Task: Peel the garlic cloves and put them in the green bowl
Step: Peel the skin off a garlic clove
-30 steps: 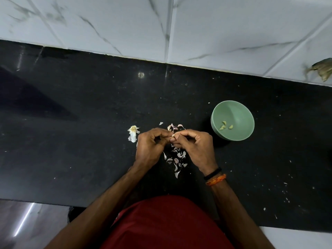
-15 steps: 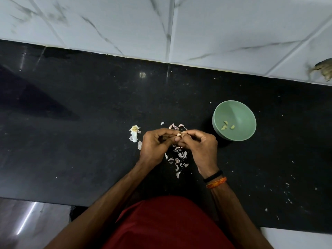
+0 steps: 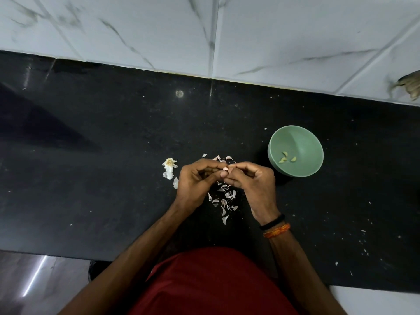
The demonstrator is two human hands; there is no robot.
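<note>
A black, speckled stone surface (image 3: 95, 169) is seen from above, backed by a wall of white tiles (image 3: 141, 30) veined with grey and divided by pale grout lines. A bright spot of light is reflected on the surface well beyond the fingers. Small white flecks are scattered over the surface, most thickly on the side of the right wrist. At the near left corner a grey floor with a streak of reflected light can be made out. A brownish object (image 3: 410, 86) is cut off by the frame edge against the wall; what it is cannot be told. No writing, label or brand can be read anywhere.

A garlic clove (image 3: 225, 169) is pinched between the curled fingers of the left hand (image 3: 196, 180) and the right hand (image 3: 254, 181), which are brought together fingertip to fingertip above the surface; only a small pale-pink end of the clove is exposed. Loose garlic skins (image 3: 225, 198) are strewn on the surface directly below and just beyond the fingers. A stripped garlic root with papery scraps (image 3: 169, 165) lies just beside the knuckles of the left hand. The green bowl (image 3: 302, 142) stands near the right-hand fingers, apart from them, and three peeled cloves (image 3: 287, 157) are held in its bottom. A black band and an orange thread (image 3: 273, 228) are worn on the right wrist, and a red garment (image 3: 211, 285) fills the near edge.
</note>
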